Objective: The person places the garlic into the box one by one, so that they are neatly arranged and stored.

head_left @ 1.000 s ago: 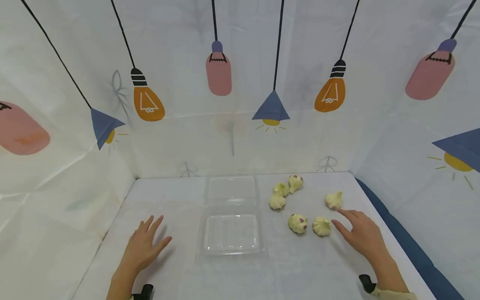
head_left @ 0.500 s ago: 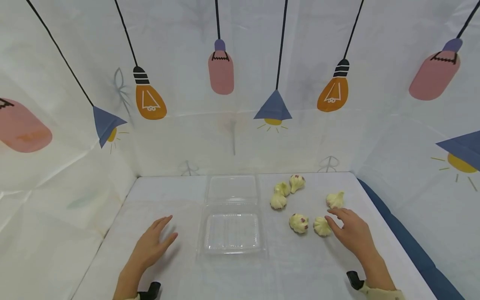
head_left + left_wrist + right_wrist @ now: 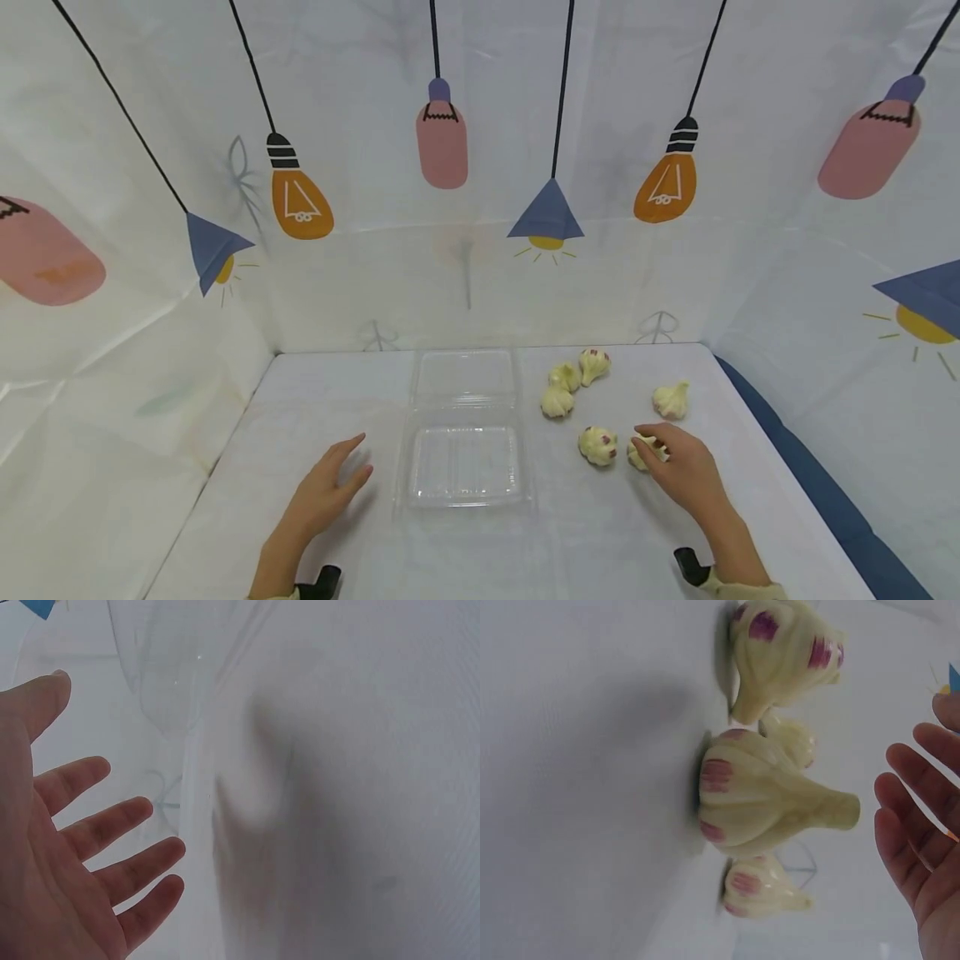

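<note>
My right hand [image 3: 681, 468] hovers over a pale garlic bulb [image 3: 754, 791], its thumb and fingers spread on either side in the head view and partly covering it. In the right wrist view the fingers stand apart from the bulb's stalk. A second garlic bulb [image 3: 597, 447] with purple patches lies just left of that hand, and another garlic bulb [image 3: 670, 402] lies behind it. Over the left part of the table my left hand [image 3: 318, 493] is held with its fingers extended and nothing in them. To its right lies a clear plastic clamshell box [image 3: 465, 506], its lid [image 3: 463, 379] laid back.
Three more garlic bulbs are grouped right of the box lid: a front bulb [image 3: 557, 402], a middle bulb [image 3: 565, 377] and a back bulb [image 3: 594, 367]. A white table [image 3: 360, 383] is enclosed by a printed curtain [image 3: 465, 275]. Blue cloth [image 3: 817, 483] runs along the right edge.
My right hand has moved left, from beside the rear right garlic bulb to over the front right one. My left hand has shifted right, closer to the box. The bulbs and box stay put.
</note>
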A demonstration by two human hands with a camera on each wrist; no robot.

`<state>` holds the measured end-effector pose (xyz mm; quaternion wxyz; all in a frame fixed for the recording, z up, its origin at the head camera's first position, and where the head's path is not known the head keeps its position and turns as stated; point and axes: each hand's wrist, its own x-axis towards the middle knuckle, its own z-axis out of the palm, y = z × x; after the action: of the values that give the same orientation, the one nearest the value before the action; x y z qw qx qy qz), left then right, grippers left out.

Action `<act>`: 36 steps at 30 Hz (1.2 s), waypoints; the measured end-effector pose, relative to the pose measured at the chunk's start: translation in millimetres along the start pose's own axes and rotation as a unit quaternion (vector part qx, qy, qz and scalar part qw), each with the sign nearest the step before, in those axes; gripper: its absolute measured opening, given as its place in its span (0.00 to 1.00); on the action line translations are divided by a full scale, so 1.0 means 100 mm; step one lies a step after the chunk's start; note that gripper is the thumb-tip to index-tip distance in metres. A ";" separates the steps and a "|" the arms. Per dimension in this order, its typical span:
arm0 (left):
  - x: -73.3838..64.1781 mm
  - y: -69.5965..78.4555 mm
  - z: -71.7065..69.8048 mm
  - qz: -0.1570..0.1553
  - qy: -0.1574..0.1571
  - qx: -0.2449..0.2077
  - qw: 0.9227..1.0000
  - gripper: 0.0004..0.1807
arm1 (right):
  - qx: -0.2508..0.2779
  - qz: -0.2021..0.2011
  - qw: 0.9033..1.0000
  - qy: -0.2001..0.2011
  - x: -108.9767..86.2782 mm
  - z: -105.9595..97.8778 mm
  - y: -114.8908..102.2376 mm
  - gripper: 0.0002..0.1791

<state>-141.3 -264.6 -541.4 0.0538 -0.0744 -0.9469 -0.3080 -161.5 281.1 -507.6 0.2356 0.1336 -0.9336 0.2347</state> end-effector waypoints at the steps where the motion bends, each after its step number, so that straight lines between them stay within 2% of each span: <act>1: 0.00 0.02 0.02 -0.002 0.000 -0.004 1.000 0.32 | 0.004 0.004 1.000 -0.003 -0.01 0.02 -0.01 0.13; 9: 0.04 0.12 0.15 -0.005 -0.007 -0.057 0.998 0.31 | 0.026 0.027 0.999 -0.018 -0.03 0.14 -0.06 0.14; 17: 0.05 0.17 0.28 -0.012 -0.004 -0.121 0.993 0.30 | 0.047 0.027 0.998 -0.029 -0.05 0.23 -0.12 0.16; 22: 0.06 0.20 0.34 -0.018 0.002 -0.140 0.990 0.28 | 0.050 0.038 0.997 -0.034 -0.06 0.29 -0.13 0.16; 31: 0.08 0.24 0.41 0.004 0.014 -0.174 0.985 0.27 | 0.039 0.070 0.995 -0.051 -0.05 0.39 -0.12 0.17; 36: 0.08 0.25 0.46 0.000 0.022 -0.184 0.983 0.28 | 0.038 0.102 0.991 -0.080 -0.05 0.41 -0.12 0.19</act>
<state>-147.4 -216.5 -563.0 0.0604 -0.0762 -0.8726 -0.4787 -168.4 250.9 -538.0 0.1299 0.0651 -0.9485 0.2816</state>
